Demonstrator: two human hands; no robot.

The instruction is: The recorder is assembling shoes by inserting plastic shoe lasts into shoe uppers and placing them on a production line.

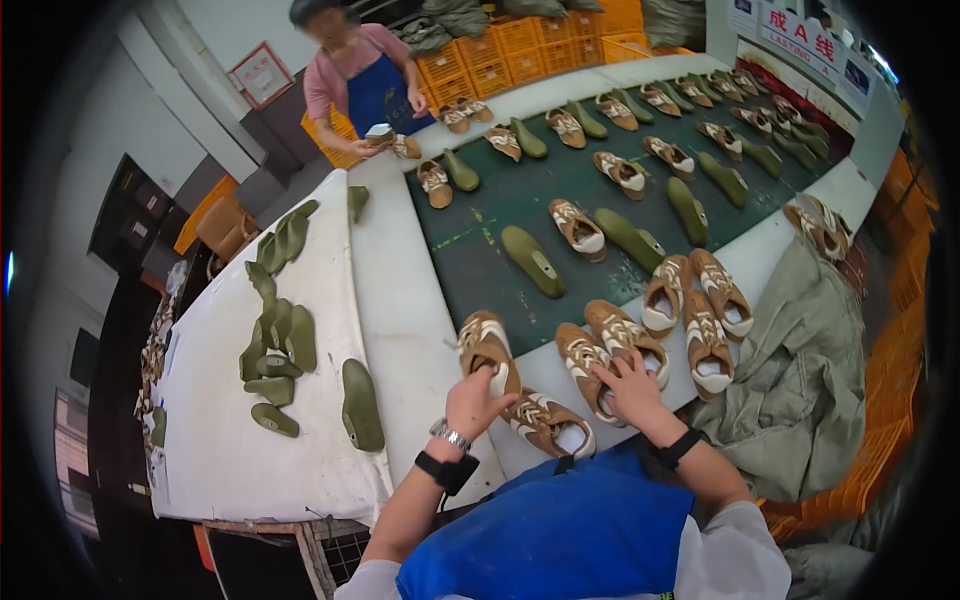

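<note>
Currently, my left hand (472, 402) is resting with its fingers inside the left shoe (482, 333), where the ledge (388, 255) is meeting the belt (475, 275); fingertips are hiding, so I cannot tell whether they are clamping. My right hand (634, 398) is covering two shoes (575, 346), fingers spreading apart. Supporting the heel, not creasing it, is probably serving best. Room is opening leftward; neighbouring shoes (706, 335) are crowding the right.

Indoor light, moderate, fairly even; shadows soft. White cover (205, 430) bright, green belt (462, 262) darker. Bluish-white glare streak (10, 275) at left rim, bright spot (880, 62) upper right. Fisheye: straight edges bow, periphery falls to black. Co-worker's head (324, 22) blurred; far detail soft
</note>
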